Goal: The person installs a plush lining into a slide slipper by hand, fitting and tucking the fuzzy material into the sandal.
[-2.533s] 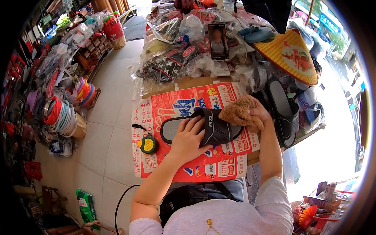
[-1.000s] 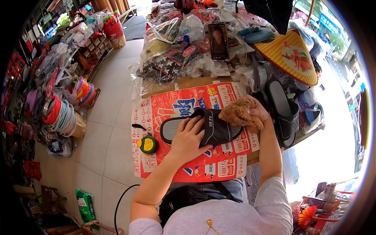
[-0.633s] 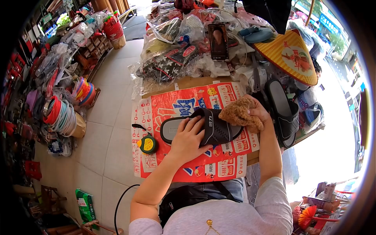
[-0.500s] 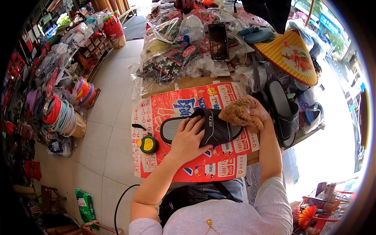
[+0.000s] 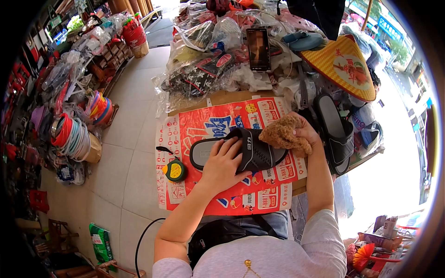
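Observation:
A black slide sandal point(image 5: 262, 157) with a grey footbed and white lettering on its strap lies sideways on a red printed sheet point(image 5: 190, 127). My left hand point(image 5: 222, 167) grips it, with fingers over the footbed at the strap opening and the thumb along the near side. In my right hand point(image 5: 307, 132) is a bunched brown fluffy cloth point(image 5: 280, 132), which touches the strap and toe end; part of the toe is hidden beneath it. A green and yellow tape measure point(image 5: 175, 171) sits left of the sandal's heel.
A matching pair of black slides point(image 5: 331, 120) rests at the right edge. Behind the sheet are a phone point(image 5: 258, 50), plastic-wrapped goods point(image 5: 199, 69) and a yellow conical hat point(image 5: 343, 65). Buckets of coloured rings point(image 5: 76, 139) stand on the floor at left.
The picture on the phone screen has become brighter and browner. Both hands, the cloth and the sandal look the same as before.

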A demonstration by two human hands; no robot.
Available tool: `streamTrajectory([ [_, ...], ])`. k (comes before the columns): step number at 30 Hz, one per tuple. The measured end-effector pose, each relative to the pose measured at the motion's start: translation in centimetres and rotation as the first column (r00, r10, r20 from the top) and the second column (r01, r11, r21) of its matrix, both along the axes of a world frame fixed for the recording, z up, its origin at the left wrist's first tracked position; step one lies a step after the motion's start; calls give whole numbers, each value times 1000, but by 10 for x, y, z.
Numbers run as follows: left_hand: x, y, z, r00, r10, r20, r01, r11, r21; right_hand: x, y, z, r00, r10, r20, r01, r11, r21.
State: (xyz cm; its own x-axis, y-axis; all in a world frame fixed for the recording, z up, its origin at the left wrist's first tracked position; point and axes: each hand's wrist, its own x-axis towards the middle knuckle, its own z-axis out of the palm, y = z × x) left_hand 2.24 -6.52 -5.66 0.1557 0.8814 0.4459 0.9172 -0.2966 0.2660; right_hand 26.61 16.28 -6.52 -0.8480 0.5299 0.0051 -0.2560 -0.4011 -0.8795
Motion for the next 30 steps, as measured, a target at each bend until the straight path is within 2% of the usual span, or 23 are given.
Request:
streamTrajectory([
  [6,0,0,-1,1000,1,-4,-1,1000,-2,0,-4,4,999,-40,19,40,999,-1],
  [30,-1,0,-3,1000,2,-9,-2,1000,-3,-2,-5,8,1000,-24,8,23,1000,9],
])
